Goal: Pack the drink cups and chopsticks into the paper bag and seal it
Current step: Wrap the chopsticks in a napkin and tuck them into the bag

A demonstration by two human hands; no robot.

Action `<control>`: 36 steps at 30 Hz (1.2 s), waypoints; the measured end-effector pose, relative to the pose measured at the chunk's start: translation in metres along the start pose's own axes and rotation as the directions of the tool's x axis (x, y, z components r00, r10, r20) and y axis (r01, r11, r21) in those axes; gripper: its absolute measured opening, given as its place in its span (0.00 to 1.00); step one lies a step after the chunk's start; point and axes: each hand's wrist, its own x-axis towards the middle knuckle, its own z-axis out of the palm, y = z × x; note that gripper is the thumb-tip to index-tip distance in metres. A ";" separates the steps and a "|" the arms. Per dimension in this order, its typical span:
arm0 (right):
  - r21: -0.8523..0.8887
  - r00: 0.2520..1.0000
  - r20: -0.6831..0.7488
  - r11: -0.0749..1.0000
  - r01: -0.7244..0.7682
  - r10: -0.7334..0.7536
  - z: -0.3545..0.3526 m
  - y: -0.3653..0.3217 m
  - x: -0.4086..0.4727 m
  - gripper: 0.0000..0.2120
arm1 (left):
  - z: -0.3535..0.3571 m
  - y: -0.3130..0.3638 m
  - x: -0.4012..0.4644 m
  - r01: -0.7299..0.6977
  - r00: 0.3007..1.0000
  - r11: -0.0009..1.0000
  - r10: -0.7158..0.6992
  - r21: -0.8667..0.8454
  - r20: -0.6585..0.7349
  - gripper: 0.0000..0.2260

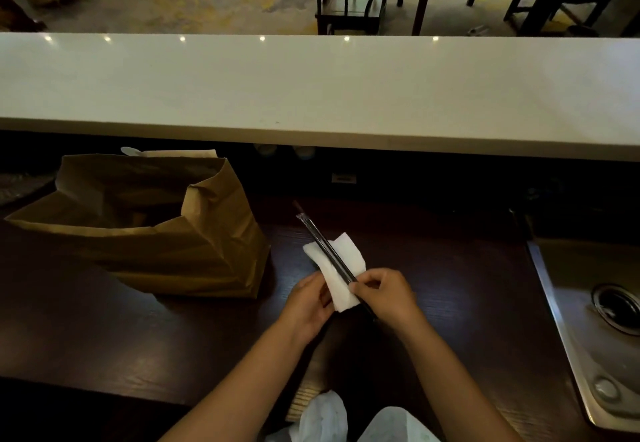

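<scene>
With the right hand pinching the wrapped chopsticks against a white napkin the left hand grips above the table, bundling seems underway; next, lift both leftward into the open paper bag.

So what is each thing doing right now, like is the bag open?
paper bag: standing on the dark table, top open.
chopsticks: in a clear wrapper, lying across the napkin, held.
napkin: white, partly folded, held.
left hand: holding the napkin.
right hand: pinching the chopsticks.
sink: no water seen.
</scene>
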 end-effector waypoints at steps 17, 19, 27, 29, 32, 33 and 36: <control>0.104 0.966 0.249 0.994 0.038 -0.063 -0.017 -0.025 -0.024 0.08 | -0.005 0.020 -0.018 -0.197 0.980 0.968 0.192 0.157 0.045 0.05; 0.166 0.986 0.144 0.985 0.056 -0.080 -0.019 -0.024 -0.023 0.06 | -0.006 0.019 -0.018 -0.213 0.976 0.966 0.216 0.143 -0.006 0.04; 0.114 0.968 0.206 0.986 0.118 -0.140 -0.011 -0.028 -0.033 0.07 | -0.005 0.017 -0.022 -0.254 0.963 0.959 0.263 0.128 -0.057 0.09; 0.269 0.962 0.237 0.961 0.072 -0.139 -0.010 -0.028 -0.036 0.03 | -0.005 0.020 -0.023 -0.272 0.958 0.954 0.280 0.127 -0.056 0.07; 0.349 0.942 0.292 0.935 0.056 -0.165 -0.015 -0.028 -0.039 0.05 | -0.006 0.029 -0.025 -0.280 0.956 0.946 0.291 0.166 -0.046 0.02; 0.352 0.938 0.302 0.934 0.057 -0.171 -0.017 -0.027 -0.039 0.05 | -0.006 0.031 -0.025 -0.273 0.957 0.943 0.287 0.191 -0.049 0.01; 0.328 0.916 0.363 0.943 0.048 -0.173 -0.022 -0.024 -0.041 0.04 | -0.009 0.044 -0.023 -0.299 0.928 0.928 0.336 0.221 -0.158 0.06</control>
